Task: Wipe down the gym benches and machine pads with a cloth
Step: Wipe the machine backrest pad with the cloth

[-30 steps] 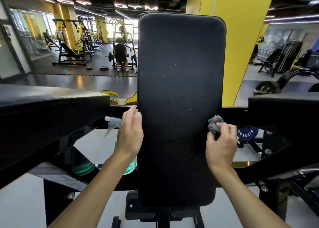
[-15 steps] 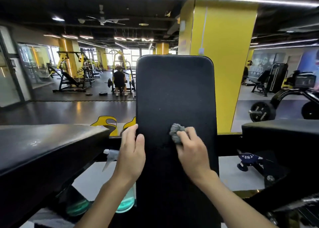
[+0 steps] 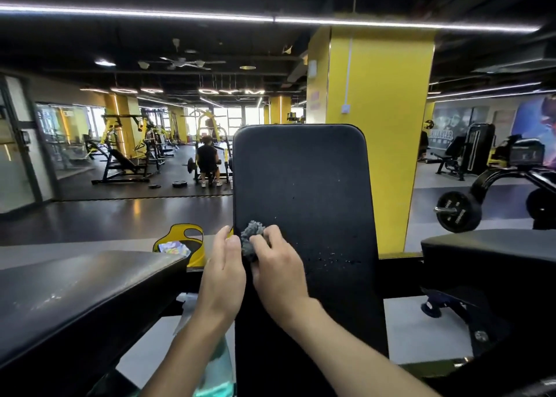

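Right hand grips wadded grey cloth against upright black bench pad, 8 o'clock edge. Left hand: fingers straight, empty, touching that edge.

The grey crumpled cloth lies on the tall black upright pad at its left edge, pinched under the right hand. The left hand rests against that edge, just beside. A flat black side pad lies left, and a yellow square pillar stands behind.

Matt black pad (fluffy cloth)
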